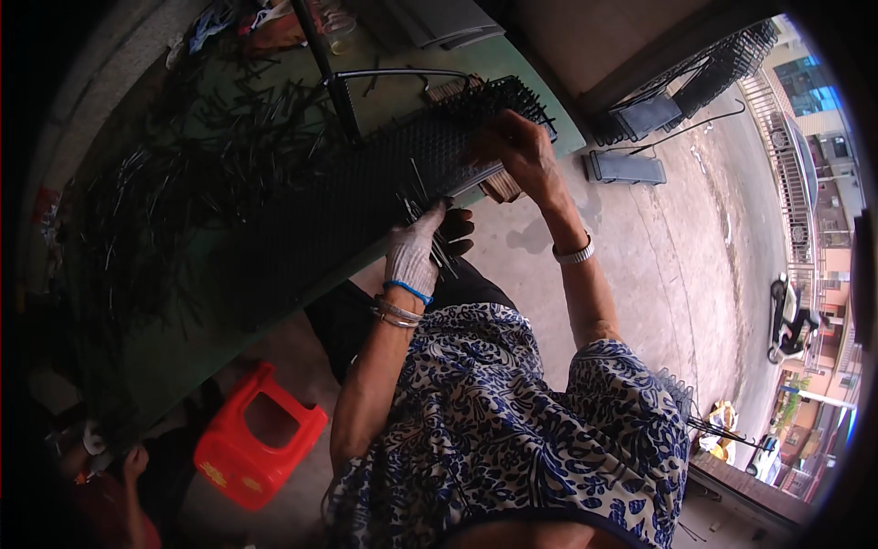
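Note:
My left hand, in a pale knit glove with dark fingers, is closed around a loose bundle of thin dark rods that stick out at both ends. It is at the near edge of a long black perforated panel. Over the panel's right part, my bare right hand bends its fingers downward, tips drawn together. Shadow and blur hide what they pinch. Many short black rod ends stand up close together at the panel's far right end, just beyond that hand.
Loose black strips cover much of the green table. A black metal frame rises behind the panel, and stacked wood sits under its right end. A red plastic stool stands on the floor. Another person's hand shows lower left.

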`<action>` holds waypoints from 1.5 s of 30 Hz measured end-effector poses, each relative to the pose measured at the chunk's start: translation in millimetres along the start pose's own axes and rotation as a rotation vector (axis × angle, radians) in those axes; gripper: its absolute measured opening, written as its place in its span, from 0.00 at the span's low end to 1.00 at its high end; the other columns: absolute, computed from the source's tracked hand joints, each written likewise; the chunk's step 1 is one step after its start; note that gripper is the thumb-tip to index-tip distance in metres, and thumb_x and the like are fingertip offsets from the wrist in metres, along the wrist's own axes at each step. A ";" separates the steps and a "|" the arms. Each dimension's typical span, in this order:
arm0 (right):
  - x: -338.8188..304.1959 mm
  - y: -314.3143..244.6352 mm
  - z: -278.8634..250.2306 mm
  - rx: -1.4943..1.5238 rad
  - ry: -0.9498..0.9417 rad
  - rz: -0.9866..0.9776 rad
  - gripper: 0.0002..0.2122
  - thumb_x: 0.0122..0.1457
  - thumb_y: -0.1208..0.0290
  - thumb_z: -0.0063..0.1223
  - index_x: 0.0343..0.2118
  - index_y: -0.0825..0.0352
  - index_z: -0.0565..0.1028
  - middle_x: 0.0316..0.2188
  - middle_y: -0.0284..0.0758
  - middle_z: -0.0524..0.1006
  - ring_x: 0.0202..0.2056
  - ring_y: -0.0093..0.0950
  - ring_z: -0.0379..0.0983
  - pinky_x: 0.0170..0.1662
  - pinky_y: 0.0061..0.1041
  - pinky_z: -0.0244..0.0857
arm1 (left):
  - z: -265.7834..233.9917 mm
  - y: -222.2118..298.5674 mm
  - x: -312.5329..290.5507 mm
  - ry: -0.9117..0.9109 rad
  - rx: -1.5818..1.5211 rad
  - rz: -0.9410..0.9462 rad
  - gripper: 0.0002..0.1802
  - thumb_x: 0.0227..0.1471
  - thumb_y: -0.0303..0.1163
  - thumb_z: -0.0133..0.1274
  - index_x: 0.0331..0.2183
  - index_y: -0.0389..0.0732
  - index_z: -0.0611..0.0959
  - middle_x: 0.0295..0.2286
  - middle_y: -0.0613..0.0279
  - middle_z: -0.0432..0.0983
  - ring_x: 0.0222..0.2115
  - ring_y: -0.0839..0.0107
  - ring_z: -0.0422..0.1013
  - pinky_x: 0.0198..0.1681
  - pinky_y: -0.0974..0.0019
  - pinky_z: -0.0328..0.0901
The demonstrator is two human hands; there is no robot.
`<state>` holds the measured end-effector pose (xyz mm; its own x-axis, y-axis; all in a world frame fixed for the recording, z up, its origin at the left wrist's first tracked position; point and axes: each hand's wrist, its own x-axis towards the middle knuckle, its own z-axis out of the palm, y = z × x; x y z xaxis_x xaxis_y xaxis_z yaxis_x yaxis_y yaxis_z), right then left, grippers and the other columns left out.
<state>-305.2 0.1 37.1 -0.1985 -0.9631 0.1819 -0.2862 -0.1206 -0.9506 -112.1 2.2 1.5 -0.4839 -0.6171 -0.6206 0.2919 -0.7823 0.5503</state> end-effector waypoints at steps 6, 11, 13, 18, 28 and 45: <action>19.2 12.7 15.1 -0.465 0.401 -0.221 0.03 0.59 0.77 0.49 0.34 0.70 0.71 0.26 0.36 0.78 0.28 0.23 0.77 0.31 0.21 0.68 | -12.1 -19.7 19.7 -0.133 -0.171 -0.086 0.10 0.56 0.37 0.52 0.38 0.42 0.79 0.30 0.55 0.79 0.31 0.63 0.77 0.34 0.55 0.73; 27.1 30.3 17.8 -0.519 0.423 -0.265 0.03 0.59 0.77 0.49 0.35 0.69 0.71 0.24 0.37 0.77 0.26 0.24 0.77 0.30 0.22 0.67 | -8.4 -21.4 16.6 -0.066 -0.207 -0.087 0.10 0.57 0.37 0.52 0.37 0.43 0.79 0.30 0.57 0.78 0.31 0.64 0.76 0.37 0.53 0.72; 27.5 27.7 18.6 -0.529 0.416 -0.268 0.03 0.59 0.77 0.49 0.35 0.69 0.71 0.24 0.37 0.77 0.26 0.25 0.76 0.29 0.22 0.67 | -9.5 -23.3 16.0 -0.020 -0.219 -0.079 0.10 0.56 0.37 0.53 0.36 0.43 0.79 0.28 0.59 0.78 0.28 0.65 0.75 0.34 0.56 0.73; 26.1 24.0 15.5 -0.491 0.344 -0.235 0.03 0.60 0.78 0.48 0.36 0.69 0.71 0.26 0.38 0.77 0.28 0.26 0.78 0.31 0.22 0.68 | -2.2 -17.7 8.8 -0.004 -0.219 -0.069 0.09 0.54 0.36 0.55 0.35 0.41 0.79 0.23 0.63 0.76 0.22 0.69 0.73 0.26 0.62 0.72; 36.2 36.0 17.2 -0.645 0.275 -0.244 0.04 0.56 0.77 0.51 0.34 0.65 0.73 0.28 0.37 0.76 0.31 0.34 0.75 0.33 0.28 0.67 | -8.8 -20.3 12.0 -0.040 -0.204 -0.044 0.09 0.53 0.36 0.56 0.33 0.40 0.81 0.19 0.67 0.73 0.15 0.76 0.68 0.19 0.68 0.68; 37.8 37.3 25.1 -1.041 0.331 -0.312 0.11 0.54 0.64 0.52 0.40 0.48 0.79 0.36 0.40 0.70 0.39 0.38 0.65 0.41 0.34 0.57 | -1.5 -16.3 -1.4 -0.024 -0.126 -0.001 0.09 0.54 0.36 0.56 0.31 0.40 0.81 0.18 0.67 0.71 0.13 0.77 0.65 0.17 0.71 0.65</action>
<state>-299.9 -46.8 2.2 -0.1753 -0.7965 0.5787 -0.9759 0.0631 -0.2088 -115.0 15.7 -7.4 -0.5031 -0.6151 -0.6071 0.3922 -0.7885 0.4738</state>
